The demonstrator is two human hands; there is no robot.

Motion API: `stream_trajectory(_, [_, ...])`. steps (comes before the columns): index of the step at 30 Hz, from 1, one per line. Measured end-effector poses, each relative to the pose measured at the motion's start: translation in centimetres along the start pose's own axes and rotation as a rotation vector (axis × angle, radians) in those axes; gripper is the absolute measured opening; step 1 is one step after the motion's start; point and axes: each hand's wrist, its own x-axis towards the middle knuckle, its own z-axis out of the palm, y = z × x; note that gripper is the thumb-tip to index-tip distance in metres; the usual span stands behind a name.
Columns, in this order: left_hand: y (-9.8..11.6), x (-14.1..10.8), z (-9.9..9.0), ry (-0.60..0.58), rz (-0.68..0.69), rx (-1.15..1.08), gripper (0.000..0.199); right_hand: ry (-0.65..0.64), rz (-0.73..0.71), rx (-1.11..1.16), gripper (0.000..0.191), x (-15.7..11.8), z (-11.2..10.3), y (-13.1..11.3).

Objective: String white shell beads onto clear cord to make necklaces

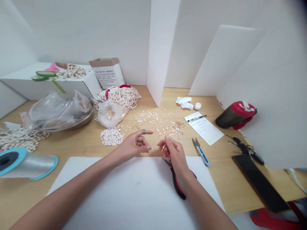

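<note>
The left hand (134, 142) is held above the far edge of a white sheet (124, 195), its thumb and extended index finger apart. The right hand (177, 155) is held opposite, its fingers curled near the thumb; whether anything is pinched there cannot be told. Pale star-shaped pieces (167, 131) are scattered on the tabletop (223, 172) just beyond both hands. Pliers (177, 185) are partly hidden beneath the right hand and forearm. White beads (112, 136) are heaped leftward; blue snips (202, 155) are laid rightward.
</note>
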Motion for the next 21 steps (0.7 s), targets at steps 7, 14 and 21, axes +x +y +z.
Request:
stream_trajectory(7, [-1.2,0.0,0.1,0.112,0.013,-0.017,0.075,-0.107,-0.999,-0.667,0.023,-2.4,1.8,0.2])
stream_trajectory(14, [-0.6,-0.5,0.0,0.014,0.002,-0.104,0.074,-0.068,-0.614,-0.537,0.018,-0.9,1.8,0.6])
stream_trajectory(21, [-0.3,-1.0,0.0,-0.076,-0.013,-0.207,0.075,-0.098,-0.295,-0.248,0.007,-0.8,1.1,-0.2])
